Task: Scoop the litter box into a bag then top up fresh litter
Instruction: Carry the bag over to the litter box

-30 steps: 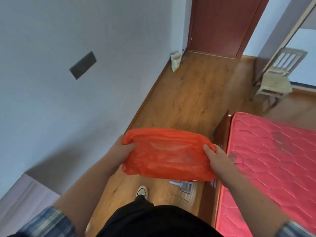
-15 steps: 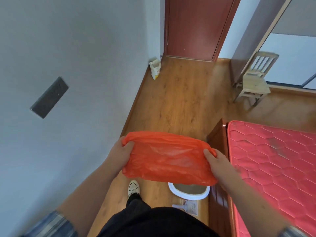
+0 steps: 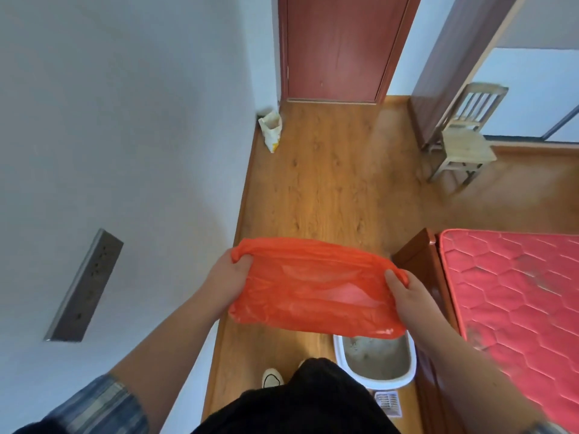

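The orange plastic bag [image 3: 316,289] was held up in the air in front of the person, stretched sideways between both hands, above the wooden floor [image 3: 329,189]. The left hand [image 3: 227,283] gripped the bag's left end, fingers curled round a bunched corner of the plastic with the thumb on the near side. The right hand [image 3: 410,300] gripped the right end the same way, thumb pressed on the near face and the other fingers hidden behind the film. The bag's lower edge hung loose and wrinkled.

Below the bag's lower right corner, partly covered by it, a white litter box [image 3: 385,383] stood on the floor just beside the wooden bed frame [image 3: 416,264]. Grey litter [image 3: 376,355] lay inside it. A white slotted scoop [image 3: 388,402] lay on the floor just at the near side of the box. One pale shoe [image 3: 272,378] showed to the left of the box, next to the person's black trousers [image 3: 297,402], and a blue plaid sleeve [image 3: 100,405] covered the left upper arm.

A red quilted mattress [image 3: 517,292] lay on the bed frame at the right. Far down the floor, a white and yellow sack [image 3: 271,130] leaned against the grey wall [image 3: 141,120] near a red-brown door [image 3: 335,48]. A pale wooden chair [image 3: 466,142] stood well apart at the right. A dark socket strip [image 3: 84,286] sat on the wall at the left.
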`<state>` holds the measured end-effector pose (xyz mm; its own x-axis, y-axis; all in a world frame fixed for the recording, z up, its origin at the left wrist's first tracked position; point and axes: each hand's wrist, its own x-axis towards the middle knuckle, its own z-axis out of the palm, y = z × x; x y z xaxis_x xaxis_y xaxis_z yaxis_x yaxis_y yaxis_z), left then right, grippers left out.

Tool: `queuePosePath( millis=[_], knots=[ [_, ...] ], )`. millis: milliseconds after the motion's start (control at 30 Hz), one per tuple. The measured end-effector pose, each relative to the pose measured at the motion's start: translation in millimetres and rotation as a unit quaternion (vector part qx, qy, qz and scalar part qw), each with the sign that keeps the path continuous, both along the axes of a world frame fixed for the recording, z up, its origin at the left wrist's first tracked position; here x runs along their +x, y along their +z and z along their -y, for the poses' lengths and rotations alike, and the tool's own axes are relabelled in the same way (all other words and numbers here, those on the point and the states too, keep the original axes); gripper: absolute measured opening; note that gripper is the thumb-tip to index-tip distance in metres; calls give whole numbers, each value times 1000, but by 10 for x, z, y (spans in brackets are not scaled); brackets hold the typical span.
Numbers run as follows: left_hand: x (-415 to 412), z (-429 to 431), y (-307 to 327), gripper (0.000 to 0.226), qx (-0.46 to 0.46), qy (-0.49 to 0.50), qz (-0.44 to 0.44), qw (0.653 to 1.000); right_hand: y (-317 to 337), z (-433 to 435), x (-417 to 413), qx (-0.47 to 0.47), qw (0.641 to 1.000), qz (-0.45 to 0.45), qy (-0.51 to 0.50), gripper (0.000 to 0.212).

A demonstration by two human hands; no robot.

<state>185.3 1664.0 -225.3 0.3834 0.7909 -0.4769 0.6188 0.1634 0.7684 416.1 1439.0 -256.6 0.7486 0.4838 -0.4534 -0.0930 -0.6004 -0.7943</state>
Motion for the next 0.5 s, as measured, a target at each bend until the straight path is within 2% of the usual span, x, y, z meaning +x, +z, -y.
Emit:
queuePosePath(
  millis=[333,500],
  knots=[
    [1226,-1099,36,51,-12,-72,-39,997,-256,-796,780,16,997,-2,-81,25],
    [2043,-1609,93,44,23,-96,-54,994,-166,-1278,1321,10,999,1,-53,19]
  ],
)
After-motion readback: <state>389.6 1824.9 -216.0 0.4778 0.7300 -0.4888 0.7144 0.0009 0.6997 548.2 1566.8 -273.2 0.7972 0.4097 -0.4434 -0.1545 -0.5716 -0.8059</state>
